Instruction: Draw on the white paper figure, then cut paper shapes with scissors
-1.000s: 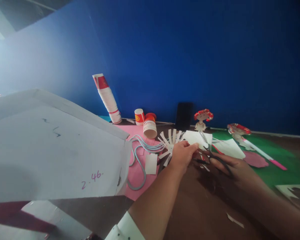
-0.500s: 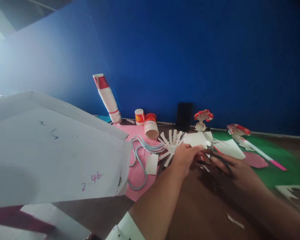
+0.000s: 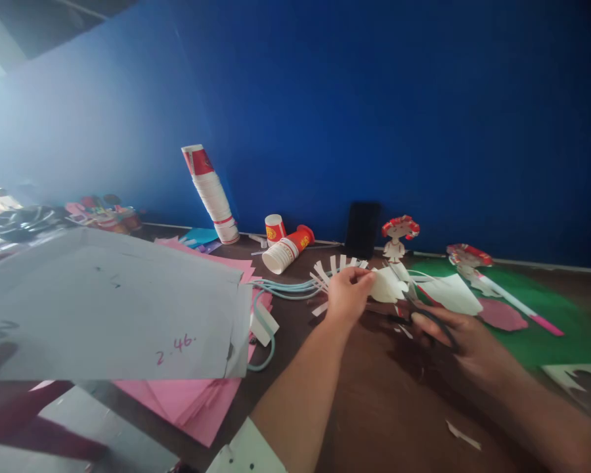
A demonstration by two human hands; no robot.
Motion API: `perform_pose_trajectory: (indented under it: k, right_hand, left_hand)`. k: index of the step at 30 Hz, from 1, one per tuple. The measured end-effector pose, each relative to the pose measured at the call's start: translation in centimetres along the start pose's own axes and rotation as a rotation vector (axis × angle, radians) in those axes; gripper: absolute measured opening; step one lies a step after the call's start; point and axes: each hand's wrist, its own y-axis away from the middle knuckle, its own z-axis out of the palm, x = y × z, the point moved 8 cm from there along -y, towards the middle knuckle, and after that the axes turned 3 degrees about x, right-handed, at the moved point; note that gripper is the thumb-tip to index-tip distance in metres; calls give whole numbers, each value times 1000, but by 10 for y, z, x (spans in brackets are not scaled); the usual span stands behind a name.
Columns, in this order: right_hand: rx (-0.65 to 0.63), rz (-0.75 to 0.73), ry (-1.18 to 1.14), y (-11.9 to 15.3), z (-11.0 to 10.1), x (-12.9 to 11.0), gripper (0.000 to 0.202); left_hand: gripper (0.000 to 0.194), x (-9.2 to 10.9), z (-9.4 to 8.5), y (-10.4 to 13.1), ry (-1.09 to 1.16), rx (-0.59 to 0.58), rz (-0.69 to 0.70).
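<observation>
Between my left hand's (image 3: 349, 293) thumb and fingers is the edge of a small white paper piece (image 3: 386, 289). My right hand (image 3: 456, 332) grips a pair of black-handled scissors (image 3: 442, 320), whose blades reach the right edge of that paper. Behind my left hand lies a paper cup cut into strips (image 3: 320, 270), partly covered by the hand. A paper figure with red curled hair (image 3: 394, 249) stands just beyond the paper. Small white scraps (image 3: 404, 332) lie below the scissors.
At left a large white board (image 3: 103, 315) covers part of a pink paper stack (image 3: 192, 410). A pale cable (image 3: 270, 341), a tall cup stack (image 3: 211, 197) and a tipped cup stack (image 3: 280, 255) lie nearby. A pink-capped marker (image 3: 519, 303) rests on green paper (image 3: 542, 341).
The white board has shifted down and left, uncovering pink paper. The tipped cup stack has turned leftward, and the cable moved. My left hand has shifted left along the paper.
</observation>
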Motion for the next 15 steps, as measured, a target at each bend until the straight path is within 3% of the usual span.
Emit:
perform_pose_trajectory:
  k: [15]
  right_hand:
    - [-10, 61, 45, -3, -4, 6, 57]
  left_hand:
    - [10, 0, -1, 4, 6, 9, -24]
